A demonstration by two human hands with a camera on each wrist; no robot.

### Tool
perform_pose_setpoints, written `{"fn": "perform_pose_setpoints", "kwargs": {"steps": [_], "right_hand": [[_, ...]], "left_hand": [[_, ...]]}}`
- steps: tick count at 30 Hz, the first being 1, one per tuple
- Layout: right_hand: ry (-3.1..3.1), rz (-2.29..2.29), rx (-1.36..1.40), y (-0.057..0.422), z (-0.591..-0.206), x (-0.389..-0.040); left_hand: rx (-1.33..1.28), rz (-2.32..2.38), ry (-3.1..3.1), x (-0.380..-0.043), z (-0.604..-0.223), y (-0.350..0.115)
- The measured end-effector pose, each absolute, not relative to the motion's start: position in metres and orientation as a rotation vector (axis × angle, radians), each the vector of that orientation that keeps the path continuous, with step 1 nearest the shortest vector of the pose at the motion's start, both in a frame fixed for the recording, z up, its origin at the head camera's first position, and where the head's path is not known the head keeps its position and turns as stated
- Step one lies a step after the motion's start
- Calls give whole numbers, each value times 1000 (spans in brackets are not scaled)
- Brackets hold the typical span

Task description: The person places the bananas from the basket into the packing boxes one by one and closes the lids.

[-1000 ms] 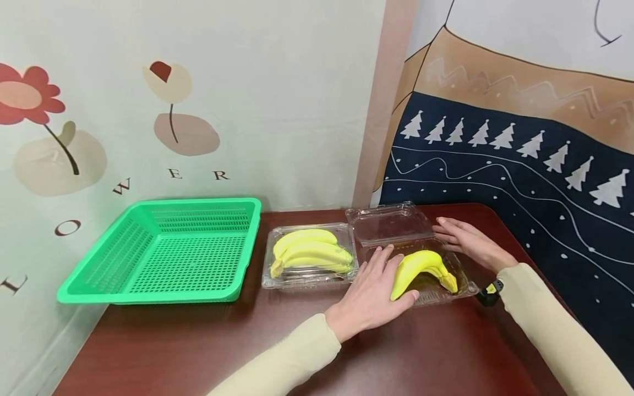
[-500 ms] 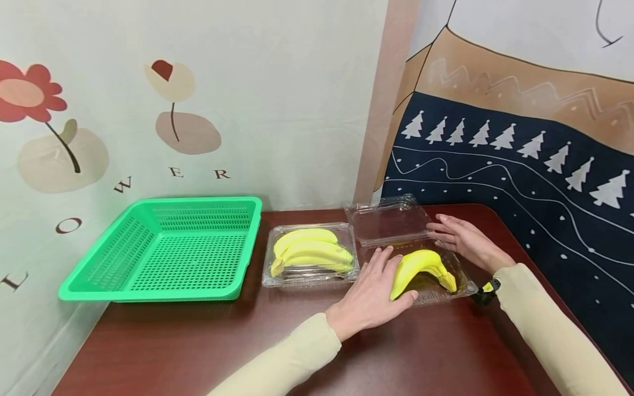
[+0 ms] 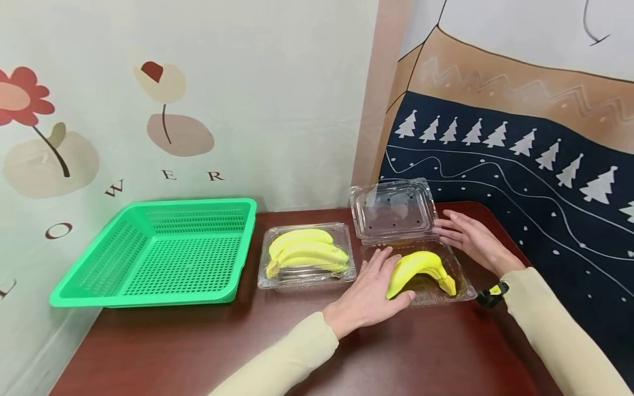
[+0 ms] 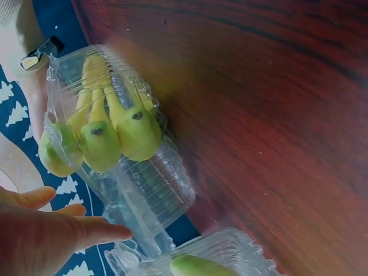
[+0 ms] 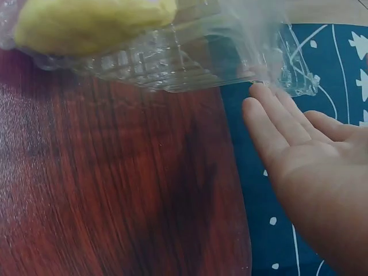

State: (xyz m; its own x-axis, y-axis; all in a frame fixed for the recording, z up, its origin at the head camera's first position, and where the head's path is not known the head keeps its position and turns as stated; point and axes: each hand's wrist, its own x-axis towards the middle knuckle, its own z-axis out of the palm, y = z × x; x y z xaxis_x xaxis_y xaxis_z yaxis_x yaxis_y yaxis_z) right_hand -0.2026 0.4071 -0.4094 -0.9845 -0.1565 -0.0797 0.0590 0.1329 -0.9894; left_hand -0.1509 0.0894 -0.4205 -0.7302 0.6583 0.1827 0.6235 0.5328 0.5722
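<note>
Plastic lid (image 3: 393, 212) stands tilted, apparently propped by the straight-fingered, unclenched right grip (image 3: 473, 242), while the left grip (image 3: 369, 291), fingers extended, likely steadies the box (image 3: 459, 267).

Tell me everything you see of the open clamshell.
The clamshell looks like thin clear plastic, with a ribbed base and a lid bearing small dark dots. It sits on the brown table, right of the closed container, lid tilted up behind. A banana bunch lies in the base. The right hand's fingertips appear to touch the lid's right edge; the left hand hides part of the base's left side, contact unclear.
</note>
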Motion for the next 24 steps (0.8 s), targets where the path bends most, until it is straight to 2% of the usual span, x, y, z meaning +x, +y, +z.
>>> {"fn": "perform_pose_setpoints", "kwargs": {"steps": [10, 16, 24], "right_hand": [[2216, -2069, -142, 407, -403, -202], [2233, -2049, -147, 404, -402, -202], [2162, -2129, -202, 405, -405, -199]], "left_hand": [[1134, 1089, 2672, -155, -423, 84], [1087, 1443, 2722, -167, -411, 77], [668, 1739, 2736, -216, -374, 70]]}}
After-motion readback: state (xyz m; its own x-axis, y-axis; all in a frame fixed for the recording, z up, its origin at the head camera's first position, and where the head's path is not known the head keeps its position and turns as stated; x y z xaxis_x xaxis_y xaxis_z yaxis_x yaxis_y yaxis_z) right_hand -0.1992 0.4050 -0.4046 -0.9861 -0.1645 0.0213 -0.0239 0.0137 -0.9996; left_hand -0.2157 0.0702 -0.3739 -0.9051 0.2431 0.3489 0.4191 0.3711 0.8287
